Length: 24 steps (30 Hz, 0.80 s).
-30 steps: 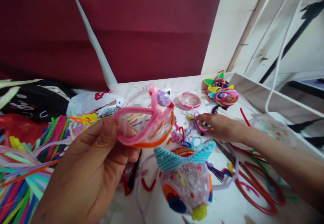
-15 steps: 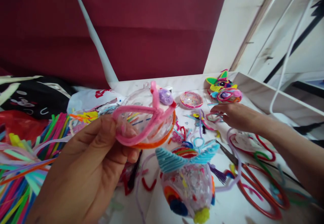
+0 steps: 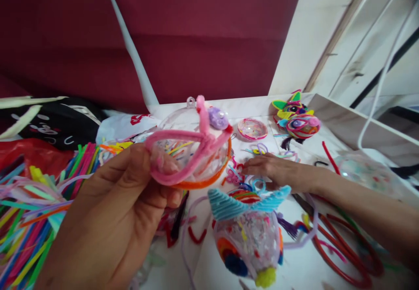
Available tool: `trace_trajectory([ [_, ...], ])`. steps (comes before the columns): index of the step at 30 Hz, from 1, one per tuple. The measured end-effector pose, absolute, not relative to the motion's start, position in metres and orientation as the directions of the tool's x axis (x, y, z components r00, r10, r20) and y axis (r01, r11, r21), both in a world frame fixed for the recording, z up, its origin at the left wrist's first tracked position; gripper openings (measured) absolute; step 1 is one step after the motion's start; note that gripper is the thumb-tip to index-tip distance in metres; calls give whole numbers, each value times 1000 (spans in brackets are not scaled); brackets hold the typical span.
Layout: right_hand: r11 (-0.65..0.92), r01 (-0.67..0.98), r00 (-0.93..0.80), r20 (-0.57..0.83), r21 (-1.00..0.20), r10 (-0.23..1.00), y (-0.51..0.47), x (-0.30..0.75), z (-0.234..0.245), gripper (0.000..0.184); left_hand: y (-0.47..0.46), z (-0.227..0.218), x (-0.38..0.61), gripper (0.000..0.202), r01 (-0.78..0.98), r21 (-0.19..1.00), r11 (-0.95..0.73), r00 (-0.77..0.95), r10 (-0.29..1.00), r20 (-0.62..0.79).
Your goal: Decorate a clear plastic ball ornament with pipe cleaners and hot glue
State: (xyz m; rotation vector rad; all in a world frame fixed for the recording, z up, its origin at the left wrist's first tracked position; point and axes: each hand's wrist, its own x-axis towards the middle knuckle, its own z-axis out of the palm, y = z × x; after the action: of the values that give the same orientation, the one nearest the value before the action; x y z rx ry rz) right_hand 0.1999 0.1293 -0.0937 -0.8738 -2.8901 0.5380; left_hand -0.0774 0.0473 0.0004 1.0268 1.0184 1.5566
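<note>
My left hand [image 3: 127, 202] is closed on a clear plastic half ball [image 3: 183, 122], raised above the table. A pink pipe-cleaner loop [image 3: 176, 178] and an orange pipe-cleaner edge go round it, with a purple pompom-like piece [image 3: 218, 118] at its right. Palm down, my right hand [image 3: 271, 170] reaches over pipe-cleaner scraps [image 3: 234, 176], fingers stretched to the left; nothing shows in them. Just in front of that hand stands a clear ball [image 3: 250, 237] with light-blue pipe-cleaner ears [image 3: 225, 207] and a yellow tip.
Red-handled scissors [image 3: 343, 246] lie at the right under my forearm. Many coloured pipe cleaners [image 3: 29, 237] are heaped at the left, beside a black bag [image 3: 49, 122]. Farther back are a pink-rimmed clear half ball [image 3: 252, 129] and decorated balls [image 3: 299, 124] in the corner.
My right hand has moved left and nearer, from beside the decorated balls to the scraps behind the eared ball. My left hand still holds the half ball; the view has shifted slightly.
</note>
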Motion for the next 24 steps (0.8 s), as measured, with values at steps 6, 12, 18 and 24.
trace_trajectory([
  [6, 799, 534, -821, 57, -277, 568, 145, 191, -107, 38, 47, 1, -75, 17, -275, 946, -175, -197, 973, 122],
  [12, 721, 655, -719, 105, -227, 687, 151, 191, -102, 21, 49, 1, -77, 16, -320, 932, -171, -175, 977, 119],
  [18, 632, 734, -599, 200, -248, 775, 158, 203, -90, 20, 49, 1, -77, 17, -320, 933, -165, -143, 982, 125],
  [24, 558, 778, -477, 307, -288, 824, 155, 211, -77, 16, 49, 1, -78, 13, -343, 926, -160, -150, 982, 114],
])
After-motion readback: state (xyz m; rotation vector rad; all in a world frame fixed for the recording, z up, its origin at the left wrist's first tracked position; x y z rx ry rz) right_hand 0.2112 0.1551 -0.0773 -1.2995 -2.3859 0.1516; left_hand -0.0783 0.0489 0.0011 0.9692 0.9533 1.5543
